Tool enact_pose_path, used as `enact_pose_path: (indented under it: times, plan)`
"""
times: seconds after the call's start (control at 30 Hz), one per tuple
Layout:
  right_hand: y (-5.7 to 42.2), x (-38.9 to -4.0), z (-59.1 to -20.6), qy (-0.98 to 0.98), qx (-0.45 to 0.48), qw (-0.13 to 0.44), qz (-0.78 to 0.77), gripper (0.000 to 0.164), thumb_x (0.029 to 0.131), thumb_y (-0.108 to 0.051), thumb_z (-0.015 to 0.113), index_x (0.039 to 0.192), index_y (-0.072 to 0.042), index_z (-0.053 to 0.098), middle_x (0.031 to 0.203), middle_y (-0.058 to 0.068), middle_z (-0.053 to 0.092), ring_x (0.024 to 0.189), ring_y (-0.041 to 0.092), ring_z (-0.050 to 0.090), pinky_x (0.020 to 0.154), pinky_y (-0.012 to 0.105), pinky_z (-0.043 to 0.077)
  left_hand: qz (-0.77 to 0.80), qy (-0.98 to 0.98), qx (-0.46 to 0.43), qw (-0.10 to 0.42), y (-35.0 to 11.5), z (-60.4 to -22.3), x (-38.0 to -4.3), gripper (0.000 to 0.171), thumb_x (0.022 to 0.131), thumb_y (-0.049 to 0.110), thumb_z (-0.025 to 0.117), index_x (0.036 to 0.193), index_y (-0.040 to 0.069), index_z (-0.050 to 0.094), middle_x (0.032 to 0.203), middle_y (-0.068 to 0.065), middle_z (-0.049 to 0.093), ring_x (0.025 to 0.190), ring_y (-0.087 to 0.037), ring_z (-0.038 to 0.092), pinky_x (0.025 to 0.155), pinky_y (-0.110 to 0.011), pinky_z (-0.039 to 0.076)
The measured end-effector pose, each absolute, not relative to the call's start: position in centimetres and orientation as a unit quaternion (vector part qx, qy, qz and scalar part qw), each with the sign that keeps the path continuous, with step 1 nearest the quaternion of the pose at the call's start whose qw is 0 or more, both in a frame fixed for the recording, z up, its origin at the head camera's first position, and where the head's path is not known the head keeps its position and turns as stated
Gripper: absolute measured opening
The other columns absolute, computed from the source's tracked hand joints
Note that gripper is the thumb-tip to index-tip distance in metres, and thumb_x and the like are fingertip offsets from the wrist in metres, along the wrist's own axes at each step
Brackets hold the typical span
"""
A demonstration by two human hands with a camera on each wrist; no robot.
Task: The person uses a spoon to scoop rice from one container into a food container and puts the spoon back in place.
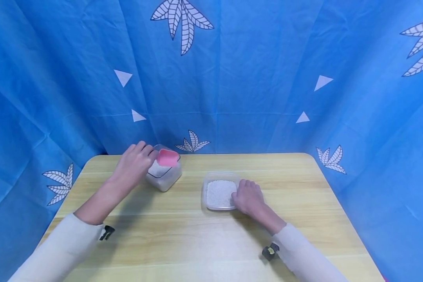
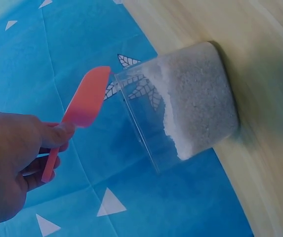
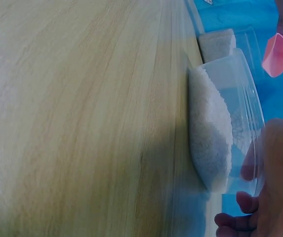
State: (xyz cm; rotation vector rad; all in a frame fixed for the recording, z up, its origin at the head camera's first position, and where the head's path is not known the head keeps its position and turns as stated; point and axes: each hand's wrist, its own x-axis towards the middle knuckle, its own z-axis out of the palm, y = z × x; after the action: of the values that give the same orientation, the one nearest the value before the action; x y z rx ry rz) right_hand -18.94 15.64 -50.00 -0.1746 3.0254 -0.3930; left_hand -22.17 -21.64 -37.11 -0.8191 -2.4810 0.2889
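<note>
My left hand (image 1: pixel 136 159) pinches the handle of a pink scoop (image 2: pixel 88 98) between thumb and fingers. The scoop is held above the mouth of a tall clear square jar (image 1: pixel 169 179), apart from its rim in the left wrist view. White grains (image 2: pixel 200 96) fill much of the jar. My right hand (image 1: pixel 248 196) grips the right rim of a shallow clear plastic box (image 3: pixel 245 94), its thumb on the inner side and its other fingers outside. A bed of white grains (image 1: pixel 220 193) lies in that box. No grains show in the scoop's pink bowl.
Both containers stand on a light wooden table (image 1: pixel 183 235), the jar at the back left and the box near the middle. A blue curtain (image 1: pixel 253 78) with leaf and triangle prints hangs behind the table and along both sides.
</note>
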Motion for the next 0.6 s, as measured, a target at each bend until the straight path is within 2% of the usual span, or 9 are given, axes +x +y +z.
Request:
enact_pose_path:
  times: [0.6]
  plan:
    - [15.66,-18.91,-50.03,0.989,-0.062,0.045,-0.127,0.035,0.097,-0.03,0.048,0.105,0.003,0.054,0.096,0.017,0.056,0.091,0.031,0.051,0.09,0.048,0.046,0.105,-0.915,-0.292,0.259,-22.6,-37.3,-22.71,0.028,0.082,-0.006,0.082,0.109,-0.003,0.076,0.1,-0.02,0.075,0.089,-0.034,0.061,0.069,-0.037,0.05]
